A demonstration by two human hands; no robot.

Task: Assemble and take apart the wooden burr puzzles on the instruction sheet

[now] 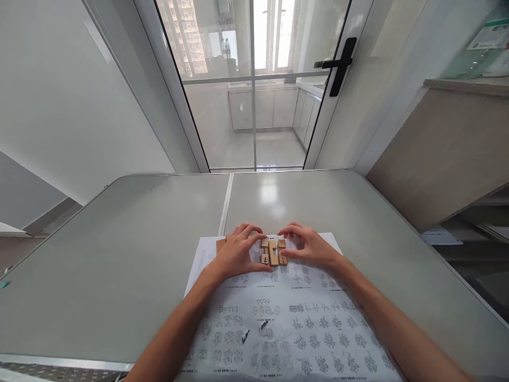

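Note:
Several small notched wooden puzzle blocks (273,253) stand close together on a printed sheet (274,297). The leftmost block (265,259) bears a dark mark like a "3". My left hand (237,251) curves around the left side of the group, its fingertips by the top end and its thumb stretched along the bottom. On the other side, my right hand (308,246) has fingers and thumb apart, the thumb tip against the rightmost block (282,253). Another wooden piece (220,244) shows partly behind my left hand.
The sheet carries rows of line drawings of puzzle pieces, with two dark marks (245,336) near its middle. It lies on a grey table (119,276) with a pale seam. Beyond the far edge is a glass door (254,106); a shelf unit (433,154) stands at the right.

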